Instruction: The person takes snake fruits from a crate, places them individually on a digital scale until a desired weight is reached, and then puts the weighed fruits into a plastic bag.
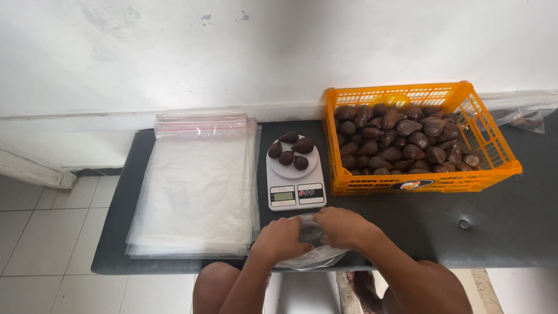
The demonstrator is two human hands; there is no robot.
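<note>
Head view | both hands work a clear zip bag [311,256] at the surface's near edge | left hand [283,238] and right hand [343,227] each clenched on its top, dark fruit inside | digital scale [295,174] holds four snake fruits [289,152] | orange crate [419,139] heaped with more | empty bag stack [197,186] at left
</note>
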